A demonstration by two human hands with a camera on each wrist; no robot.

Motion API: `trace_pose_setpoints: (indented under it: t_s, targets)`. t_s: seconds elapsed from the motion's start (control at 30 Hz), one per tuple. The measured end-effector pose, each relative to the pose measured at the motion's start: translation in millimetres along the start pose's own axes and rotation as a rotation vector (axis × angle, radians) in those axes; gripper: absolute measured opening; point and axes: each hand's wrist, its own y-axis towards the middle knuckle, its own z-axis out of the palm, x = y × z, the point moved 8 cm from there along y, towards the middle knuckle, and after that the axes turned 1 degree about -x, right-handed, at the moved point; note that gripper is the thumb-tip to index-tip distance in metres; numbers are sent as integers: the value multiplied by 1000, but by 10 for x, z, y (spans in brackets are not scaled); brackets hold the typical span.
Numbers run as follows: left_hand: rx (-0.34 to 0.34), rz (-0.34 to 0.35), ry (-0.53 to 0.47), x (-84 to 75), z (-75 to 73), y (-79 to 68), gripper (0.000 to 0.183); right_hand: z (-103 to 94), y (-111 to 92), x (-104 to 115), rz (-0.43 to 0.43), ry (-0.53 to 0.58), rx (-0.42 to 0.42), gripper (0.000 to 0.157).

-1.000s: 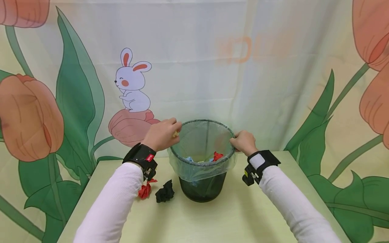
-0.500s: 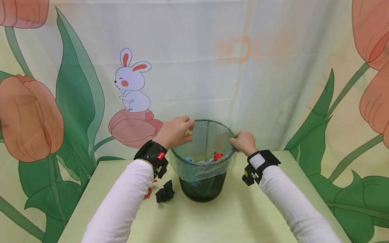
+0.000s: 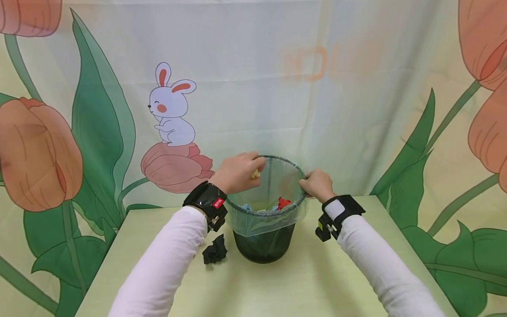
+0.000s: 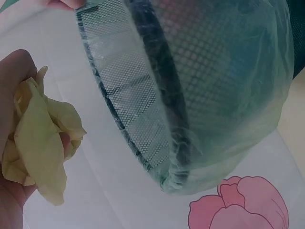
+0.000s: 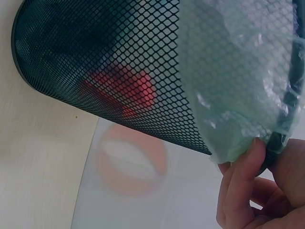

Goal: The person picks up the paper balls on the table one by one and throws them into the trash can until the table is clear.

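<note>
A dark mesh wastebasket (image 3: 263,248) stands on the table, lined with a thin pale-green plastic bag (image 3: 253,226) folded over its rim. My left hand (image 3: 240,171) is over the left side of its mouth and grips a crumpled pale-yellow paper ball (image 4: 45,138), seen beside the rim in the left wrist view. At the right, my right hand (image 3: 318,184) pinches the basket's rim and bag edge between thumb and fingers, as the right wrist view shows. Inside lie a red crumpled paper (image 3: 283,203) and some blue crumpled paper (image 3: 247,207).
A black crumpled paper ball (image 3: 215,250) lies on the pale table (image 3: 301,290), left of the basket. Behind the table hangs a printed cloth (image 3: 245,101) with tulips and a rabbit.
My left hand has moved right with the yellow paper ball, from the rim's left edge to over the basket's mouth. Its forearm now hides the red paper on the table. My right hand stays put.
</note>
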Motion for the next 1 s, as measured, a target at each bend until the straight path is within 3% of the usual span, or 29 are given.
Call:
trace_pose_setpoints:
  t_s: [0.7, 1.0]
  targets:
    - [104, -55, -82, 4, 177, -15, 32, 0, -8, 11, -9, 1, -5, 44]
    - [77, -53, -118, 23, 195, -51, 39, 3, -13, 9, 1, 8, 0, 45]
